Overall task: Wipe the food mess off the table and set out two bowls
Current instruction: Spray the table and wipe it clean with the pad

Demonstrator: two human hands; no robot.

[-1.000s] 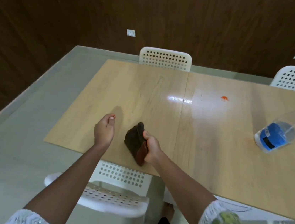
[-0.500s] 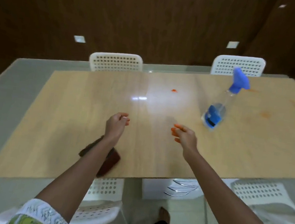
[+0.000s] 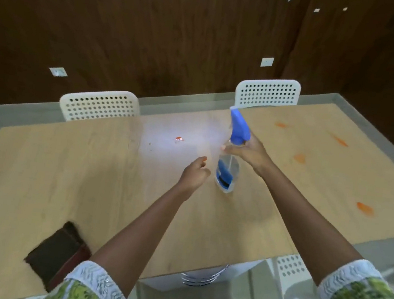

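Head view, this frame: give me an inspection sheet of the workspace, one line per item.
Surface: wooden table, several orange smears at its right, a small red bit near the middle.
Job's things: dark cloth lying at the near edge; spray bottle upright; no bowls seen.
Clutter: nothing seen.
Grippers: right hand grips the bottle's neck below the blue trigger head; left hand loosely curled, holds nothing.
Cables: nothing seen.
Surroundings: white perforated chairs, dark wood-panelled wall.
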